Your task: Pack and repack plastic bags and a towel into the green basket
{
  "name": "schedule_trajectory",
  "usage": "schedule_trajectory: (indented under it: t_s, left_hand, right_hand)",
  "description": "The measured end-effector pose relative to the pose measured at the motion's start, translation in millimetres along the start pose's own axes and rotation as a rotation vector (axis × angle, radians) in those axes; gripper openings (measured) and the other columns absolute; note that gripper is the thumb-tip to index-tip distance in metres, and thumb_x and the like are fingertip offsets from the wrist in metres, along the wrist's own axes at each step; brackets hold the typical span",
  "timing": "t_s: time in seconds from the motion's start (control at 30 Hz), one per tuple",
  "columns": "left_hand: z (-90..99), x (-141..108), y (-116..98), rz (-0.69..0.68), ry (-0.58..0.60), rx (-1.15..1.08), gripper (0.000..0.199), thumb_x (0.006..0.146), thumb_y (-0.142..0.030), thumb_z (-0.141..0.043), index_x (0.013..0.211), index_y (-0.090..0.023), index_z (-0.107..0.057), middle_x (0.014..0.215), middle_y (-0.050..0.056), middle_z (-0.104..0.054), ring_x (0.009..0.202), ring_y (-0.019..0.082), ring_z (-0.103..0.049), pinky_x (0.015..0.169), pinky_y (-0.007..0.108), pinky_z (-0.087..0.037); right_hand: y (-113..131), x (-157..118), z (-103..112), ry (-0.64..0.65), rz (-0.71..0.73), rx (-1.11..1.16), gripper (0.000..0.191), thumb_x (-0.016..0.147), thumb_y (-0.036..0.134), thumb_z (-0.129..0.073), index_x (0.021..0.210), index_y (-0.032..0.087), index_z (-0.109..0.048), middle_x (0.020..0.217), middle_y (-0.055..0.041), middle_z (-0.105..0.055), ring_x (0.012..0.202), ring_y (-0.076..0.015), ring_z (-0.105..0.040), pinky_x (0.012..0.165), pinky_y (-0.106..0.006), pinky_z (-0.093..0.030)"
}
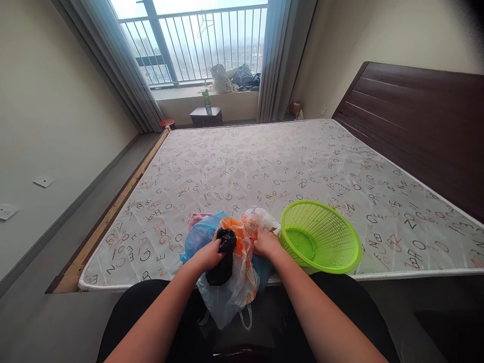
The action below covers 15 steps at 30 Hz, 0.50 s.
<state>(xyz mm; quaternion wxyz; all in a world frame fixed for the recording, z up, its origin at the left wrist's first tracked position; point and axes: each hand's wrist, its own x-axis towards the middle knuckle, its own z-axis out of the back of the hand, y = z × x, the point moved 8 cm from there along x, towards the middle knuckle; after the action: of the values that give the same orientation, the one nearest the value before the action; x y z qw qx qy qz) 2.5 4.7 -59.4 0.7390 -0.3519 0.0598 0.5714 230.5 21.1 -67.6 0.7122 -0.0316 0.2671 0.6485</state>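
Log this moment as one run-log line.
left hand: black plastic bag | right hand: orange plastic bag | beside: green basket | below: mattress

A bedroom in a high-rise home: a patterned mattress [242,156], a dark wooden headboard [412,126], and a railed balcony window [192,45] overlooking the city.

- Mattress [242,166]: black and red letters printed all over its cover, in scattered groups
- Right of the basket [320,237]: "BRO", "ZO" and "CE" in black on that cover
- Far beyond the basket: bottle [206,102], label too small to read
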Motion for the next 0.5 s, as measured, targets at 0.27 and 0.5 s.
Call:
schedule_trajectory:
  t_s: [0.27,0.5]
  left_hand:
    - [4.4,-3.8,-1.0,0.008,-0.011,0.01,0.035,0.087,-0.023,-0.059,0.12,-0.016,-0.064,0.129,0.016,-0.07,0.12,0.032,-0.065,0.099,0.038,-0.049]
    - [3.4,-5.1,-1.7,0.013,0.0,-0.021,0.033,0.088,-0.025,-0.061,0.12,-0.019,-0.066,0.127,0.014,-0.071,0.119,0.031,-0.066,0.099,0.037,-0.05]
  right_hand:
    - [2.6,-2.0,0.1,0.003,0.025,-0.01,0.047,0.092,0.036,-0.053,0.132,0.011,-0.056,0.128,-0.0232,-0.064,0.118,-0.0376,-0.063,0.097,-0.049,-0.048]
    - [5.5,-6.1,1.8,0.011,0.049,-0.025,0.037,0.093,0.033,-0.053,0.124,0.015,-0.061,0.124,-0.0202,-0.066,0.114,-0.0345,-0.065,0.093,-0.044,-0.048]
